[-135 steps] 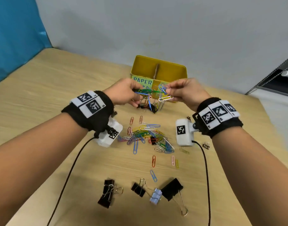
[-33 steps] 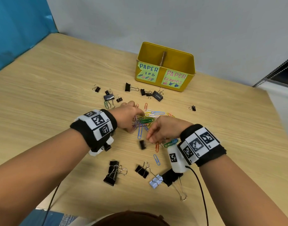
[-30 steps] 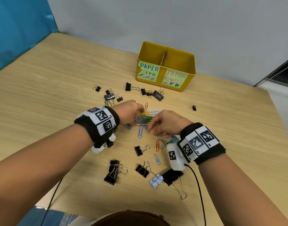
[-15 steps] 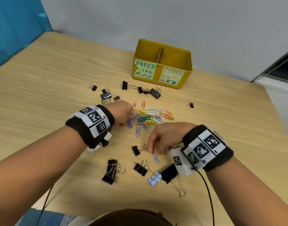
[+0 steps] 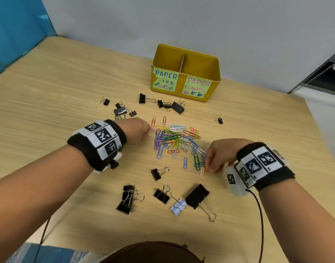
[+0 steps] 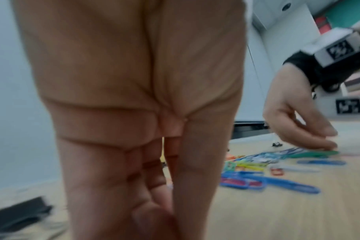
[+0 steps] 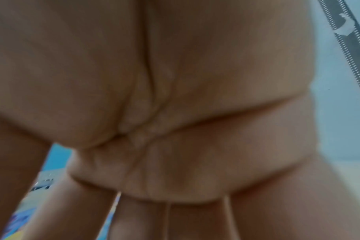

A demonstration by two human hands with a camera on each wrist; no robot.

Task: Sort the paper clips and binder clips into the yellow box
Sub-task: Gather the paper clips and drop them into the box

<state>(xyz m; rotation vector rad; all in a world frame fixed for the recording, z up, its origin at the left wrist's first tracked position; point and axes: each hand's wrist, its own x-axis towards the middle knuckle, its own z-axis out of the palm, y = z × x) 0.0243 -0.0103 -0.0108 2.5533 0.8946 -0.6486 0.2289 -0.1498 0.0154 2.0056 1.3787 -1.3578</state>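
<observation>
The yellow box stands at the back of the table, its left half labelled for paper clips and its right half for clamps. A pile of coloured paper clips lies mid-table. My left hand sits at the pile's left edge. In the left wrist view its fingers point down at the table, tips slightly curled, with nothing seen in them. My right hand is at the pile's lower right, where its fingers reach down and touch a green clip. The right wrist view shows only blurred palm.
Black binder clips lie in front of the box, at the left and singly at the right. More lie near the front edge, along with a pale blue one. A cable trails from my right wrist.
My right hand has slid from the front of the pile to its right side. My left hand stays at the left edge. Earlier, both hands held a bunch of clips up near the box.
</observation>
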